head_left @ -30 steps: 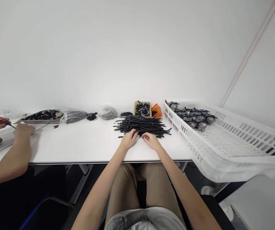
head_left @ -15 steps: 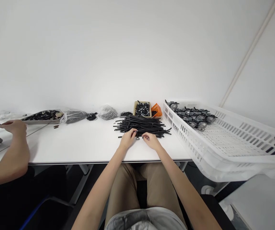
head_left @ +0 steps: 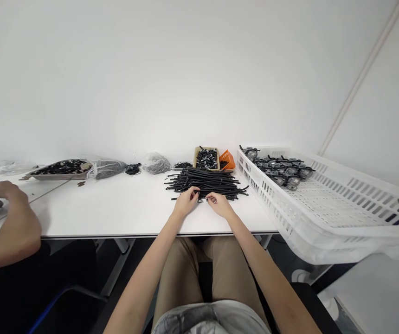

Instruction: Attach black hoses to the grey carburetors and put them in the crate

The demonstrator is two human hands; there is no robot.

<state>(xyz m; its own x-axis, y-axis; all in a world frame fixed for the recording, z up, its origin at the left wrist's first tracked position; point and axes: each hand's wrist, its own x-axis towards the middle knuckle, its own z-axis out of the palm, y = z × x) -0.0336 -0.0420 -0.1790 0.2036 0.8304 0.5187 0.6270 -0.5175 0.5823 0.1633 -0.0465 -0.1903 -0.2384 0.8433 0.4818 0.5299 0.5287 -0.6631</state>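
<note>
In front of a pile of black tubes [head_left: 206, 180] on the white table, my two hands face each other, a small gap apart. My left hand [head_left: 186, 200] is closed in a pinch on a small black piece with a grey ring-like end [head_left: 200, 200]. The fingers of my right hand [head_left: 218, 204] are pinched together on a tiny dark bit that is too small to name. Behind the tubes stand a tan tray [head_left: 195, 160] of black and grey parts and a tilted orange basket [head_left: 230, 160] with small black pieces.
A large white crate [head_left: 283, 211] on the right holds several bagged black parts [head_left: 283, 171]. Along the wall lie a mesh bag [head_left: 107, 168], a pale bundle [head_left: 157, 163] and a metal tray [head_left: 60, 176] of dark parts. A co-worker's hand [head_left: 3, 191] is at far left.
The grey-ended piece has tilted slightly at my left fingertips; both my hands stay nearly in place. The co-worker's hand has moved left and down to the grey bundle.
</note>
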